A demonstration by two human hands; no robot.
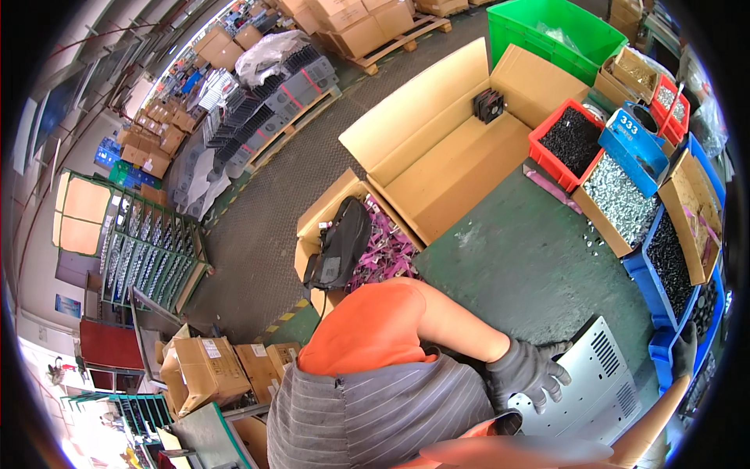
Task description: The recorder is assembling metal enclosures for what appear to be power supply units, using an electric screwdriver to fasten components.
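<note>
Grey-white sheet metal, painted, punched with rows of vent slots: a metal panel (601, 383) lying flat under the left hand (527, 374), overhanging the near edge of the bench. Left hand gloved in dark grey, fingers spread wide and pressed flat on the panel's near-left corner, palm down, nothing clamped. Right hand (686, 350) also gloved, off the panel's far-right corner at the rim of a blue bin (660, 344) of black screws; whether closed on anything, impossible to tell from here.

Judged from the look: stiff, thin, fairly light for its spread, likely to flex a little and slide easily on the mat. Edges and slot cut-outs probably sharp, hence the gloves. Best taken along two opposite plain edges, clear of the slotted zone, rather than by one corner.

Beyond the spread fingers, a dark green bench mat (531, 266) with a few loose silver screws. Further out and to the right of the grip, a row of part bins: a red bin (556, 168) of black screws and a cardboard tray (605, 230) of silver screws. Straight ahead of the left hand, a large open carton (445, 164); to its left, a smaller carton (328, 207) of purple parts with a black bag (340, 246) on top. Farther off, grey workshop floor, pallets of boxes, a green wire rack (148, 242).
</note>
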